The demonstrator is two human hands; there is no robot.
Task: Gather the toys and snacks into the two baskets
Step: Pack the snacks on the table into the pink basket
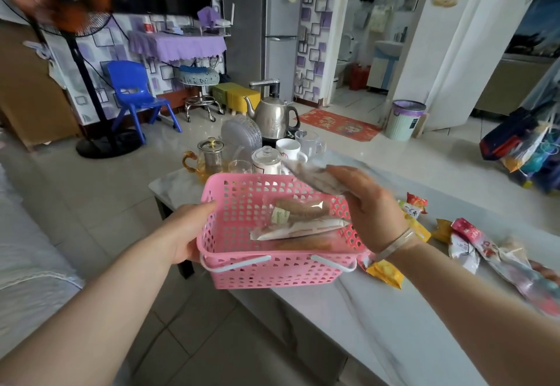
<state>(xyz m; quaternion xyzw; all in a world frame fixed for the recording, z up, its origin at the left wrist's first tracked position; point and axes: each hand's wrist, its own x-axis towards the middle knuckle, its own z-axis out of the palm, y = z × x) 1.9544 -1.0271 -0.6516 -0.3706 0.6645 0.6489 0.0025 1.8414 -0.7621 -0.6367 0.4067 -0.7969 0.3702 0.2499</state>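
While the left hand (194,231) grips the pink basket (242,203) by its side wall at the desk's (378,310) near corner, the right hand (363,203) pinches a clear snack packet (315,178) just above it. Packets (303,219) already lie inside. Judging so, loading is midway; next comes release, then the wrapped snacks (463,240) on the pale desk. A kettle (272,117) and cups stand beyond, over tiled floor.

steel kettle (275,119), white mug (289,148); blue chair (136,94)
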